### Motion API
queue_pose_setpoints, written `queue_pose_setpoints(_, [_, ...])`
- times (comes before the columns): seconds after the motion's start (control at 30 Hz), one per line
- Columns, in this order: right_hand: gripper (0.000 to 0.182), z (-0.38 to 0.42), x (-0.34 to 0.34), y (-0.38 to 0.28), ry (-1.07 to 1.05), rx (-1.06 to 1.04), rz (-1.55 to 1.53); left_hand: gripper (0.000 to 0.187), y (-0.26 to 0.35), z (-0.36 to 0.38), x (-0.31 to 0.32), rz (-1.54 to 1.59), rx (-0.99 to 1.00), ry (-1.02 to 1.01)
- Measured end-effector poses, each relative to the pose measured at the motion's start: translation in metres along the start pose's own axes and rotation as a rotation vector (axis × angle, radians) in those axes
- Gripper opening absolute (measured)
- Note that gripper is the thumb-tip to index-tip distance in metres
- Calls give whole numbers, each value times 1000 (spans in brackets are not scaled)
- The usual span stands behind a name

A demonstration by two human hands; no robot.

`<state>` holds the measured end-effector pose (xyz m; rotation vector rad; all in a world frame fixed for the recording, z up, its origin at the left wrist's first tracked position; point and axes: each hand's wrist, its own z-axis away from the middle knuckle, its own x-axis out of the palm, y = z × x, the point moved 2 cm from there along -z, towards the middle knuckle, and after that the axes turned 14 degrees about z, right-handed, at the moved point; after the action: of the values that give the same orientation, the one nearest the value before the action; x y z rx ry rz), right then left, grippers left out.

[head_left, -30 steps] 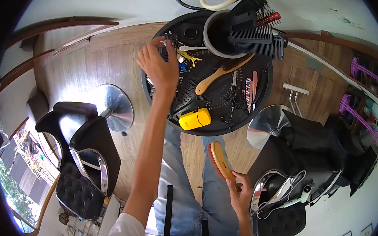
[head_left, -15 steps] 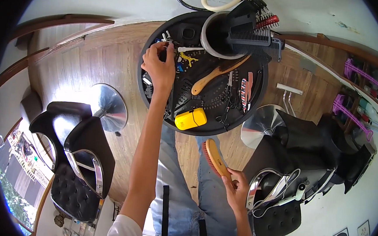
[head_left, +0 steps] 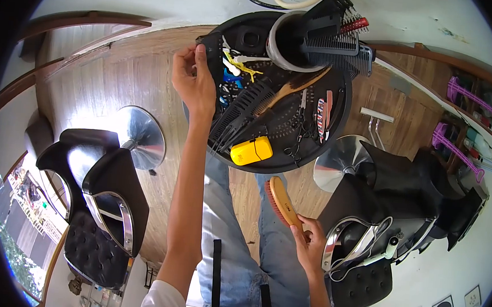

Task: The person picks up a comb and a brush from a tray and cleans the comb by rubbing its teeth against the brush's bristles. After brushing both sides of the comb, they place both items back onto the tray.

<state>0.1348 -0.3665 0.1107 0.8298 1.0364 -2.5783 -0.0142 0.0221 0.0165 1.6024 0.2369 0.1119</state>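
Note:
My left hand (head_left: 195, 84) is closed at the left edge of a round black tray (head_left: 339, 120), pinching the raised edge of what looks like its black perforated liner (head_left: 212, 51). Just right of those fingers lie a yellow clip (head_left: 242, 66) and blue and white clips (head_left: 231, 79). Black combs (head_left: 243, 110) lie slanted across the handle of a wooden brush (head_left: 296, 87). Lower down, my right hand (head_left: 309, 243) grips the end of a wooden-backed brush (head_left: 284, 200) with reddish bristles, held in front of my legs.
On the tray are a cup (head_left: 276, 47) of combs and brushes, a yellow case (head_left: 252, 150), scissors (head_left: 300, 129) and a striped razor (head_left: 321, 119). Black salon chairs (head_left: 103, 189) flank me; a white corded tool (head_left: 389, 249) hangs at the right chair.
My left hand has moved left to the tray's edge, and the liner there has come up. The combs have slid right over the wooden brush handle. My right hand barely moved.

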Motion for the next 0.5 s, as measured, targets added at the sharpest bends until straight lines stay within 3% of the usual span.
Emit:
queue_pose_setpoints(0.17, [30, -26, 7, 7, 99, -47, -150, 20, 10, -5, -2, 47, 235, 105])
queue_pose_setpoints(0.23, [31, -45, 10, 7, 51, 32, -171, 20, 6, 1, -4, 88, 302, 116])
queue_pose_setpoints(0.3, [32, -54, 14, 5, -9, 134, -194, 22, 1, 14, -7, 215, 85, 111])
queue_pose_setpoints(0.4, [30, -97, 26, -9, 137, 29, -102, 22, 0, 44, -3, 199, -58, 54])
queue_pose_setpoints(0.47, [27, -122, 30, -23, 91, -104, -143, 20, 4, 69, 5, 476, -453, 51])
queue_pose_setpoints(0.5, [27, -130, 33, -27, 118, -117, -142, 19, -8, 80, 2, 492, -504, 41])
